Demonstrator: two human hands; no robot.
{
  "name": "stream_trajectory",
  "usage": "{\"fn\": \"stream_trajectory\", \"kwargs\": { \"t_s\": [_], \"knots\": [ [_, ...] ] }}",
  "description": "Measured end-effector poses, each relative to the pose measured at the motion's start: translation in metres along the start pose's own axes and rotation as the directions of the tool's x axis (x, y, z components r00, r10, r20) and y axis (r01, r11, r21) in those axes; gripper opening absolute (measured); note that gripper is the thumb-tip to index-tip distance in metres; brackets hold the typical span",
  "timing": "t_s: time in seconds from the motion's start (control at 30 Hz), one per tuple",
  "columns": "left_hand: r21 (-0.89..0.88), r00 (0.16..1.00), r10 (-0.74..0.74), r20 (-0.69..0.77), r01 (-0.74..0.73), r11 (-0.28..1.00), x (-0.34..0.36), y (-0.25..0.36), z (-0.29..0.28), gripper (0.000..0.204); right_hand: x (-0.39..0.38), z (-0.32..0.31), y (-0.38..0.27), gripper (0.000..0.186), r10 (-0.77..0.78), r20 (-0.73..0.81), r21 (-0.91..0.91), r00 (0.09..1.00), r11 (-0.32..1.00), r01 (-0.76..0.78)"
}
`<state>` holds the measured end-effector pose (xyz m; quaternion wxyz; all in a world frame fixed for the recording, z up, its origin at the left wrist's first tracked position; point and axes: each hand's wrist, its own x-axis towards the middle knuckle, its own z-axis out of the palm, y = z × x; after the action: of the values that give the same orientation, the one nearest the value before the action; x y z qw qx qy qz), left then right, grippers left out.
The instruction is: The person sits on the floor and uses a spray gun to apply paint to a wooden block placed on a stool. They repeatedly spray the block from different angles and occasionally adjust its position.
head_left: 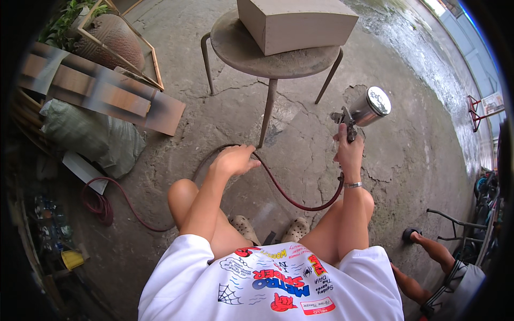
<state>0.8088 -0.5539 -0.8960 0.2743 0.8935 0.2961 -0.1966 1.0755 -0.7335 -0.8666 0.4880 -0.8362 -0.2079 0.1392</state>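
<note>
My right hand (pixel 350 152) is wrapped around the handle of a spray gun (pixel 348 119) with a shiny metal cup (pixel 371 106) on it. The gun is held to the right of a round stool (pixel 230 45). From the gun's handle a dark red hose (pixel 292 200) curves down and left across my knees' gap. My left hand (pixel 235 160) hangs in front of the stool's near leg, fingers loosely apart. The hose passes behind or beneath this hand, and I cannot tell whether they touch. On the stool rests a pale, box-shaped piece (pixel 305 27) with a slightly curved edge.
A paint-streaked board (pixel 126 99) and a stuffed pale sack (pixel 88 136) lie at the left, near a clay pot (pixel 115 43) and a wooden frame (pixel 155 64). Coiled hose (pixel 99 206) lies on the cracked concrete floor (pixel 176 128). Another person's leg (pixel 433 251) shows at lower right.
</note>
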Motion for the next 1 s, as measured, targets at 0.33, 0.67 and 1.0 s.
{"fn": "stream_trajectory", "kwargs": {
  "t_s": [0.33, 0.67, 1.0],
  "knots": [
    [-0.005, 1.000, 0.009, -0.004, -0.009, 1.000, -0.001, 0.000, -0.001, 0.056, -0.004, -0.002, -0.006, 0.062, 0.019, 0.073, -0.023, 0.997, 1.000, -0.017],
    [0.030, 1.000, 0.012, -0.023, -0.011, 0.999, -0.004, 0.004, -0.002, 0.055, -0.007, -0.006, -0.011, 0.061, 0.032, 0.106, -0.022, 0.994, 0.999, -0.030],
    [0.018, 1.000, -0.013, 0.014, 0.013, 1.000, -0.001, 0.005, -0.002, 0.057, -0.011, -0.002, -0.014, 0.057, 0.022, 0.201, -0.027, 0.979, 0.999, -0.017]
  ]
}}
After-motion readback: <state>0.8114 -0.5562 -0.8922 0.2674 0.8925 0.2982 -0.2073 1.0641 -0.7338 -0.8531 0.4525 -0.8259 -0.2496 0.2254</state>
